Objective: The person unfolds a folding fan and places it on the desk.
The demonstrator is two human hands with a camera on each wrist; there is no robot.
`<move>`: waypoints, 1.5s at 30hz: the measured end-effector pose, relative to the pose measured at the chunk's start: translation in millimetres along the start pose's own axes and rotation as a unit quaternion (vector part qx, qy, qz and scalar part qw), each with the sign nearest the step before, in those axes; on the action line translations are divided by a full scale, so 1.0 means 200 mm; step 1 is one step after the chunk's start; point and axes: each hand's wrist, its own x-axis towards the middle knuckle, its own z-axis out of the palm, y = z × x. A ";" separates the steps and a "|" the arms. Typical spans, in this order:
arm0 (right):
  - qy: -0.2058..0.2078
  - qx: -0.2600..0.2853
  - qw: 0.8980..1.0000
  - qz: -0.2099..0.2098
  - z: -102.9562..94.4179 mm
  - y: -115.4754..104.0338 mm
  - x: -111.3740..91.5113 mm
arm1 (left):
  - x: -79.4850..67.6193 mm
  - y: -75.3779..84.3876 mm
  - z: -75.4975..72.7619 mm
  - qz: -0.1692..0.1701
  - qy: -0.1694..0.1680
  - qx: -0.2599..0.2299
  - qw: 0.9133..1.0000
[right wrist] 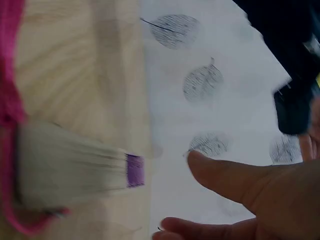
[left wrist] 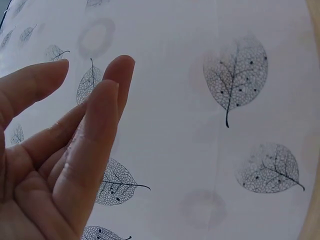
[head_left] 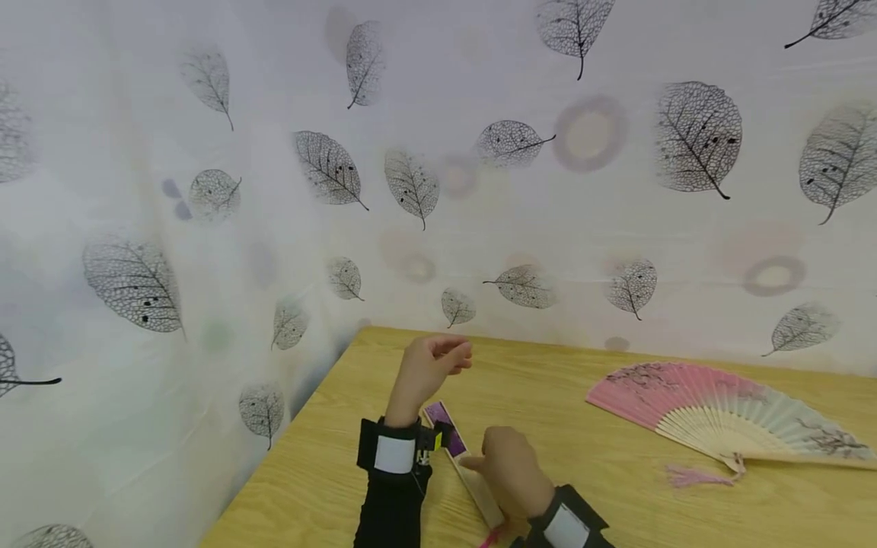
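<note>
A folded hand fan (head_left: 476, 491) with pale ribs and a purple section at its far end lies on the wooden table. Its pink tassel (right wrist: 9, 65) trails from the near end in the right wrist view. Over the fan's right side is my right hand (head_left: 515, 468); its thumb overlaps the ribs in the head view. The right wrist view shows that thumb and the fingers apart, with nothing between them. Raised beyond the fan's purple end, my left hand (head_left: 426, 373) holds nothing. Its fingers are loosely bent, the thumb apart from them in the left wrist view.
A spread fan (head_left: 678, 407), pink fading to white with dark branches, lies at the table's right, its pink tassel (head_left: 695, 477) toward me. Leaf-printed sheeting (head_left: 438, 251) hangs along the back and left edges of the wooden table (head_left: 301, 464).
</note>
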 end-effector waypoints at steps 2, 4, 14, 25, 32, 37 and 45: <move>-0.027 -0.021 0.999 0.015 0.03 -0.02 -0.02 | 0.00 0.00 0.01 0.006 0.002 0.005 1.000; -0.054 -0.037 0.997 0.032 0.06 -0.03 -0.04 | 0.00 0.01 0.02 0.007 0.001 0.007 1.000; -0.093 -0.065 0.992 0.046 0.10 -0.02 -0.04 | -0.02 0.07 0.02 0.002 -0.009 0.008 1.000; -0.096 0.142 0.985 0.016 -0.25 0.15 0.04 | -0.08 0.20 0.05 0.034 0.003 -0.007 0.999; 0.048 0.185 0.978 0.086 -0.52 0.20 0.00 | -0.01 0.07 0.17 0.007 -0.015 0.010 1.000; 0.146 0.100 0.981 0.082 -0.61 0.10 -0.09 | -0.01 0.07 0.29 -0.025 -0.068 -0.055 0.996; 0.168 0.092 0.981 0.030 -0.63 0.06 -0.13 | -0.01 0.07 0.38 -0.020 -0.081 -0.178 0.981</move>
